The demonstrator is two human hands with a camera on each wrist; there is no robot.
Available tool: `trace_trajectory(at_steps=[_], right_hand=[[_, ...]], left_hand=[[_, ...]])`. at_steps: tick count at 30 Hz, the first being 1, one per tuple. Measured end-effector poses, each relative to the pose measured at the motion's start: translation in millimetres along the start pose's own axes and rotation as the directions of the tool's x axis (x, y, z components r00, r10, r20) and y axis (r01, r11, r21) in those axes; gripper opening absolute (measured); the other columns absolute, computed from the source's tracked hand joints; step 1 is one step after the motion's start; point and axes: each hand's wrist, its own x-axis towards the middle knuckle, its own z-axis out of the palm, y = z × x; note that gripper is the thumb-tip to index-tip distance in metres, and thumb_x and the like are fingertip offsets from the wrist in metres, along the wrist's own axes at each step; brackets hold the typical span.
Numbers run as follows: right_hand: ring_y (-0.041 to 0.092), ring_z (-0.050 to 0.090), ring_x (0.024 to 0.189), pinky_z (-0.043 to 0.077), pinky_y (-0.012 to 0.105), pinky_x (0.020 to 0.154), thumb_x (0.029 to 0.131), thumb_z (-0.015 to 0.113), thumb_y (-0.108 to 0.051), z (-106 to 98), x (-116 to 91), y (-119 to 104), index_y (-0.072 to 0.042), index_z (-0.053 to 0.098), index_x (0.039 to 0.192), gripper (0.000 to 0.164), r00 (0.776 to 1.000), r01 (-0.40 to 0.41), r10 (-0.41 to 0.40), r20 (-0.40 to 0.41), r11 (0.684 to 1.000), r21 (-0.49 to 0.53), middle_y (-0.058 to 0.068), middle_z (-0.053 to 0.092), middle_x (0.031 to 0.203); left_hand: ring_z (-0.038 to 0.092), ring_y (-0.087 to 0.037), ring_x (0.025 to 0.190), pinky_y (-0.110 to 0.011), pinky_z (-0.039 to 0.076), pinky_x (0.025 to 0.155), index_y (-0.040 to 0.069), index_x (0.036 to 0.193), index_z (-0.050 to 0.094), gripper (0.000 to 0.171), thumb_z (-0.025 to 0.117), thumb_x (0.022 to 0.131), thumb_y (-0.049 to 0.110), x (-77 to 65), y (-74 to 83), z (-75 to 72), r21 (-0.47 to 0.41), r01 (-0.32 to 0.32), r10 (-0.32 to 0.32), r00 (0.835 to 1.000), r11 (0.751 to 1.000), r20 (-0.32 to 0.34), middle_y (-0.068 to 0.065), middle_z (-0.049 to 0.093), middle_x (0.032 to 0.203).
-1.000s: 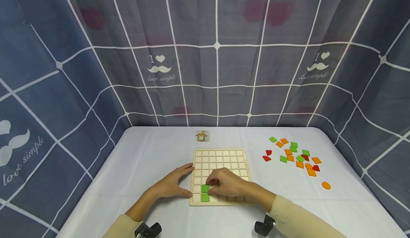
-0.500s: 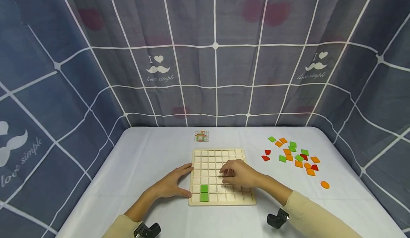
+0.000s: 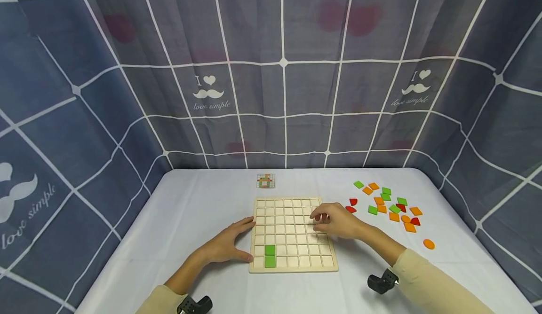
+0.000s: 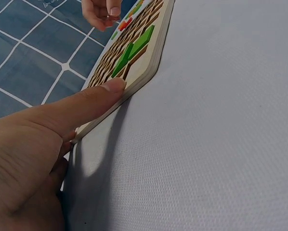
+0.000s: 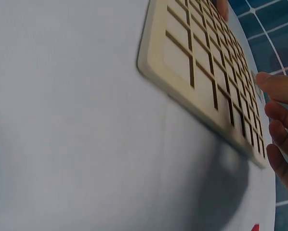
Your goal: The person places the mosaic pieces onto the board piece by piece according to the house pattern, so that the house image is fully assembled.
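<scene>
A wooden grid board (image 3: 292, 239) lies on the white table. Two green square tiles, an upper one (image 3: 269, 250) and a lower one (image 3: 269, 261), fill adjoining cells near its lower left. My left hand (image 3: 226, 244) spreads along the board's left edge; in the left wrist view its thumb (image 4: 98, 98) touches the rim near the corner. Over the right part of the board hovers my right hand (image 3: 340, 221), fingers loosely bent. In the right wrist view those fingers (image 5: 281, 120) hold nothing.
Loose orange, green and red tiles (image 3: 394, 217) are scattered right of the board, with an orange disc (image 3: 429, 244) nearest the front. Behind the board lies a small pattern card (image 3: 266, 181). A dark checked curtain (image 3: 262, 88) surrounds the table.
My right hand has left the green tiles and moved right and slightly away across the board, uncovering the cells beneath. My left hand has stayed at the board's left edge.
</scene>
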Motion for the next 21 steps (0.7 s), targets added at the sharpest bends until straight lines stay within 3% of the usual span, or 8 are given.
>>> trace_trajectory(at_steps=[12, 21], right_hand=[[0.011, 0.058, 0.079, 0.052, 0.029, 0.07, 0.087, 0.085, -0.014, -26, -23, 35, -0.007, 0.077, 0.106, 0.022, 0.994, -0.047, 0.041, -0.102, 0.997, -0.055, -0.011, 0.066, 0.089], [0.015, 0.058, 0.08, 0.054, 0.03, 0.071, 0.086, 0.085, -0.012, -51, -39, 51, -0.003, 0.076, 0.107, 0.024, 0.978, -0.161, 0.155, -0.142, 0.986, -0.031, -0.003, 0.067, 0.09]], left_hand=[[0.022, -0.039, 0.153, -0.064, 0.019, 0.119, 0.006, 0.158, 0.042, 0.101, 0.09, 0.077, 0.044, 0.1, -0.1, -0.1, -0.005, 0.011, -0.011, 1.0, 1.0, -0.004, -0.008, 0.029, 0.167], [0.022, -0.04, 0.153, -0.064, 0.019, 0.119, 0.006, 0.157, 0.043, 0.101, 0.09, 0.077, 0.044, -0.1, -0.5, 0.7, 0.002, -0.001, 0.001, 1.0, 1.0, -0.003, -0.009, 0.03, 0.167]])
